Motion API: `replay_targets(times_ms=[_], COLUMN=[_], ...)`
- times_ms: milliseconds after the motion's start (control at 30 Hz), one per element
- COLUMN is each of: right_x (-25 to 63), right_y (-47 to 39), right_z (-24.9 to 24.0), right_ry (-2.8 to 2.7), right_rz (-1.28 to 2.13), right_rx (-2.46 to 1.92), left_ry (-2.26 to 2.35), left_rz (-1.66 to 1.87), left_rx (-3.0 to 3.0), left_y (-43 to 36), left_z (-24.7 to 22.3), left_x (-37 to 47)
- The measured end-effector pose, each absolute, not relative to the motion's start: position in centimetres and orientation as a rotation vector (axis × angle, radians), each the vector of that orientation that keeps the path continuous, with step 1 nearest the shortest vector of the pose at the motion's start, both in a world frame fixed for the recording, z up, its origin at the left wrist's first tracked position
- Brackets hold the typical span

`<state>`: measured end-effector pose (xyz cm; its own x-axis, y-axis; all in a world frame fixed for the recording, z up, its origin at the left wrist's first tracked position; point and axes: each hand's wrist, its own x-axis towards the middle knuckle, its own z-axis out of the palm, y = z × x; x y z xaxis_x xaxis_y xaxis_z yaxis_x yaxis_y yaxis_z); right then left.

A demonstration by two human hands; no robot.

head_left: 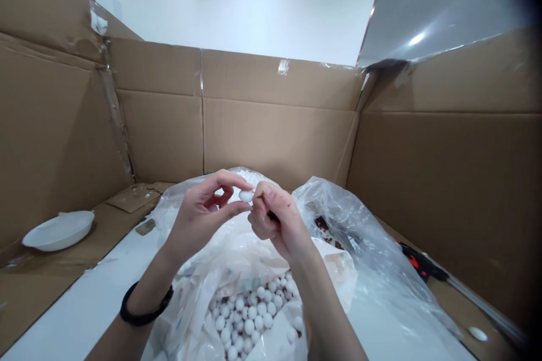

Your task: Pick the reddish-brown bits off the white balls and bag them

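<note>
Between the thumb and index finger of my left hand (199,214) is a small white ball (245,196). A black band circles my left wrist. Right beside the ball, my right hand (277,217) is closed with its thumb pressed on the curled fingers; anything inside that pinch is hidden. Below both hands lies an open white plastic bag (224,265) holding many white balls (249,313), with dark reddish bits showing between them.
Clear plastic sheeting (372,271) spreads behind and to the right, with dark red-brown bits (328,231) under it. A white dish (61,231) sits at left. A black-and-red-handled tool (417,259) with a long metal shaft lies at right. Cardboard walls (275,124) surround the table.
</note>
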<state>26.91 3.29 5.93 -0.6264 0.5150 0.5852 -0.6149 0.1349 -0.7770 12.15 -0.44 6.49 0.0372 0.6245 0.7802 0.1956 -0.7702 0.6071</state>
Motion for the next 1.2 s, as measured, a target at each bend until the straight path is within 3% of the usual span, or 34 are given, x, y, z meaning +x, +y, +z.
replay_targets(times_ms=[367, 1200], right_x=[26.8, 26.5], right_y=[4.0, 4.5], right_z=[5.7, 5.1], right_ry=[-1.579, -1.697], right_rz=[1.654, 1.546], right_rx=[0.100, 0.017], left_ry=[1.101, 0.965], left_rz=[1.937, 1.938], left_rx=[2.085, 2.010], left_y=[-1.6, -1.5], left_z=[6.9, 7.1], left_x=[12.7, 12.7])
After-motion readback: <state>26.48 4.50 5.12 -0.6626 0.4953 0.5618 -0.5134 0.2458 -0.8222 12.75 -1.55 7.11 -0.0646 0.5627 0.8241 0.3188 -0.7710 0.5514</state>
